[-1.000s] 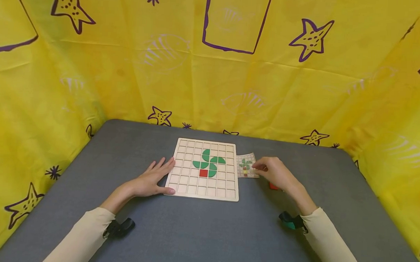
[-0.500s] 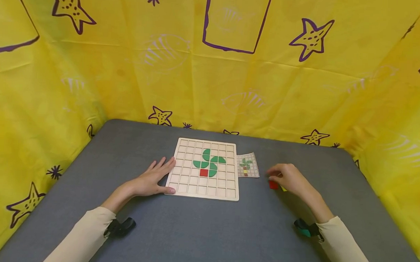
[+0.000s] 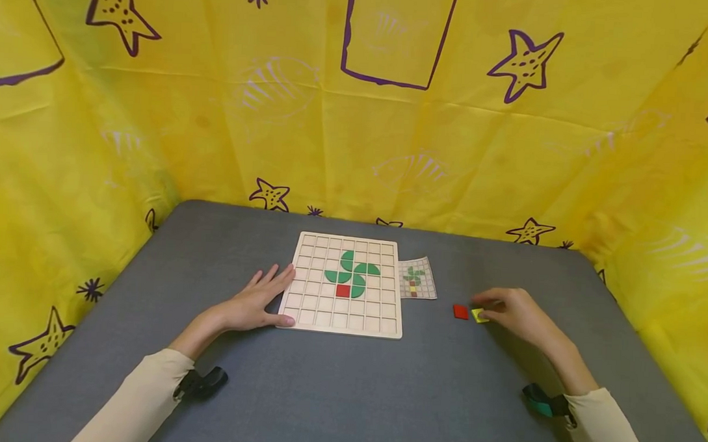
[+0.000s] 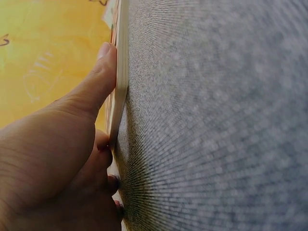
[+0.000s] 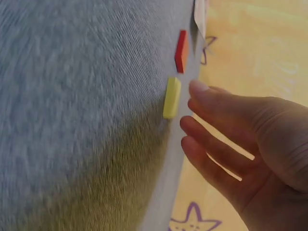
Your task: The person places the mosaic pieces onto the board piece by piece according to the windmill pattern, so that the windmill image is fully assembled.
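A wooden grid board [image 3: 380, 321] lies on the table with green curved pieces [image 3: 359, 286] and one red square tile [image 3: 343, 291] set in its cells. My left hand [image 3: 250, 308] rests spread along the board's left side, thumb on its near left corner. In the left wrist view the thumb lies against the board edge [image 4: 122, 62]. Over on the right, my right hand [image 3: 517, 311] hovers at a yellow square tile [image 3: 478, 315]. The right wrist view shows its loosely bent fingers a little apart from that yellow tile [image 5: 172, 98]. Beside it lies a loose red square tile [image 3: 460, 312].
A paper pattern card [image 3: 429, 285] with a printed grid and coloured figure touches the board's right side. Yellow cloth [image 3: 357, 136] with drawn starfish and fish hangs behind and around the grey table [image 3: 348, 390].
My right hand has moved right and nearer, from the pattern card past the red tile to the yellow tile, uncovering both tiles. The left hand and board have stayed put.
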Demonstrator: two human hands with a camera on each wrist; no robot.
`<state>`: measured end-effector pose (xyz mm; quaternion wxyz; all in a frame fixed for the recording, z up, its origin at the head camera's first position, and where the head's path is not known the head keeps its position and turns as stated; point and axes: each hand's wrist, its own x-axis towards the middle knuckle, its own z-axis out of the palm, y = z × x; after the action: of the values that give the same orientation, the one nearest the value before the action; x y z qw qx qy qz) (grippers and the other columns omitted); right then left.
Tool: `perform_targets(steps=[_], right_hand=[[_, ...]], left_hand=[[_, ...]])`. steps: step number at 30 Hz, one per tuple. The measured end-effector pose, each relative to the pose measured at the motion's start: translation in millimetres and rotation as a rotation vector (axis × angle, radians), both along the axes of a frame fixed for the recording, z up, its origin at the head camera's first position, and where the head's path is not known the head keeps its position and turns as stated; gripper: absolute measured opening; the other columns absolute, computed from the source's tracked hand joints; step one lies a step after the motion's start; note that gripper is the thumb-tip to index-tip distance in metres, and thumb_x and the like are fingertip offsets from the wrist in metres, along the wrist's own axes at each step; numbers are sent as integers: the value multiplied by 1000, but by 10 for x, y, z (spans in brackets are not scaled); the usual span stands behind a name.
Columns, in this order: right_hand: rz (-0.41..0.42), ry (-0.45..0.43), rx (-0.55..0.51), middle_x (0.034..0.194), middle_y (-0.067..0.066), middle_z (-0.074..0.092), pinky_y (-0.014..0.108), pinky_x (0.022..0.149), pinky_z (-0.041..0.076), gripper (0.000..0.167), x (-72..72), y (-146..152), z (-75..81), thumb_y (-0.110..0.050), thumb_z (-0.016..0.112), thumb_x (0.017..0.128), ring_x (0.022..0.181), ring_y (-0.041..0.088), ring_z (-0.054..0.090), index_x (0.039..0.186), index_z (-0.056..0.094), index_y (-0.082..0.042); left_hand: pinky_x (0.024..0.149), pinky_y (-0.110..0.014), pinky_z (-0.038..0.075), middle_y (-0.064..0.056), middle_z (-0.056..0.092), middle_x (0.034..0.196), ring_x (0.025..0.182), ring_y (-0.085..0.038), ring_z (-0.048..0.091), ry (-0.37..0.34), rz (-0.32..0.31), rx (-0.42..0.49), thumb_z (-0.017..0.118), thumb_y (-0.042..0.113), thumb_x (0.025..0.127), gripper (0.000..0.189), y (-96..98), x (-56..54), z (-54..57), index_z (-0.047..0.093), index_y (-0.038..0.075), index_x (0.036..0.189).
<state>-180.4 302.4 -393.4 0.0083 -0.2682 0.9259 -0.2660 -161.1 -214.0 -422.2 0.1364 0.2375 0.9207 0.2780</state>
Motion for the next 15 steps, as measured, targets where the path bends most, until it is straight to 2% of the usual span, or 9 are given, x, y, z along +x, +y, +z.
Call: perform_targets(steps=[6,10,15], right_hand=[[26,-8,22,100,10,73,39,74,58,29,24,96,-26,-2,81,76,89,28,70,105,74,0],[30,33,46,98,9,74,37,72,58,28,38,96,-61,-2,82,75,86,27,69,102,75,-1],[38,102,-3,91,7,71,34,67,58,27,58,100,-88,2,84,70,77,22,68,96,74,1]], left_hand=[[115,-61,-5,-19,8,162,147,-46,-1,7,-10,0,70,49,86,101,0,2,-5,15,0,156],[115,-61,-5,-19,9,162,147,-46,-1,3,-5,5,70,49,86,101,2,8,5,15,0,156],[114,-62,-5,-20,10,162,147,-46,0,6,-6,7,70,50,86,101,8,6,13,16,0,156]])
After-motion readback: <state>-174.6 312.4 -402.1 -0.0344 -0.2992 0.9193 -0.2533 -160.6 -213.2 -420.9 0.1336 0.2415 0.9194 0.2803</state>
